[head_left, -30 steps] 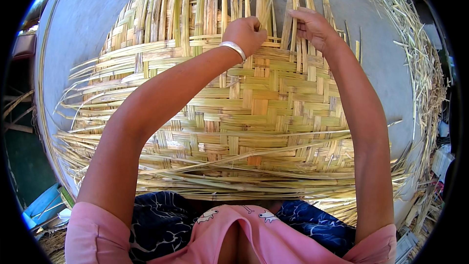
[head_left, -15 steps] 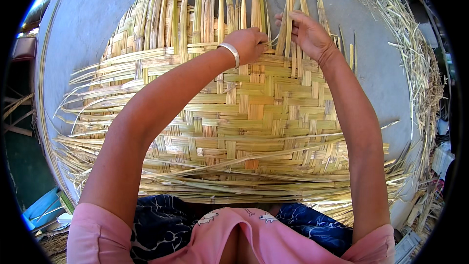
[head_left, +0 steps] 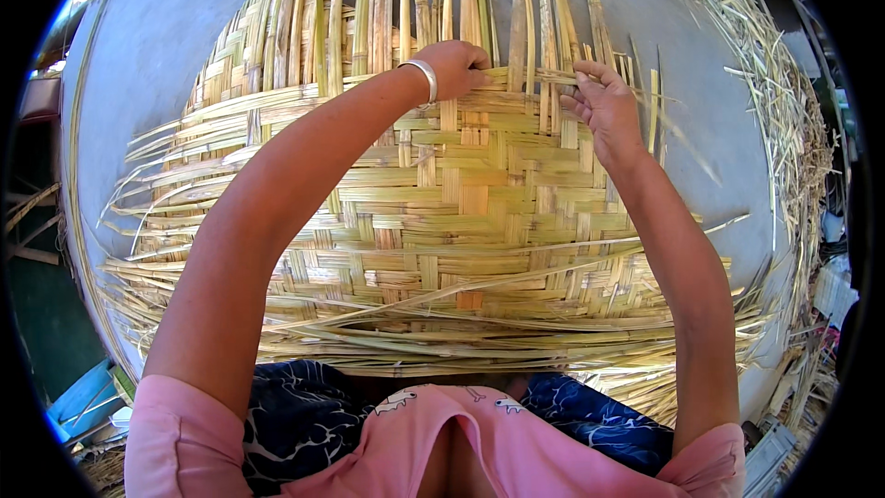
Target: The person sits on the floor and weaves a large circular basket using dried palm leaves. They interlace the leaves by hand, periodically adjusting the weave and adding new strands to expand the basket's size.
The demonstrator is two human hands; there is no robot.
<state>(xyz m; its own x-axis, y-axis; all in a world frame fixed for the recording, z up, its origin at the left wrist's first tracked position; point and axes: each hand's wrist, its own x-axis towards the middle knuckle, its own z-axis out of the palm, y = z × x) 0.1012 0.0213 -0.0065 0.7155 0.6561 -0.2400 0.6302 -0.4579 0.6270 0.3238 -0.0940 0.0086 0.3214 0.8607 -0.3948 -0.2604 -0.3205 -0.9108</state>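
A large mat (head_left: 461, 184) of flat, yellow-green split cane strips lies in front of me, woven crosswise. Along its far edge, loose upright strips (head_left: 378, 18) point away from me. A crosswise cane strip (head_left: 556, 77) runs between my hands, over some of the uprights and under others. My left hand (head_left: 456, 69), with a silver bangle at the wrist, is closed at the strip's left part, its fingertips curled down and partly hidden. To the right, my right hand (head_left: 604, 109) pinches the same strip between thumb and fingers, the other fingers loosely bent.
Unwoven strip ends (head_left: 157, 267) stick out at the mat's left side, and long loose strips (head_left: 442, 341) lie across its near edge. A heap of thin cane shavings (head_left: 765, 83) curves along the right of the grey floor (head_left: 152, 46). A blue object (head_left: 83, 401) sits at the lower left.
My right hand has let go of the upright strips and moved right and nearer, now pinching the crosswise strip. My left hand has shifted slightly left and away. The upright strips lie flatter over the crosswise strip.
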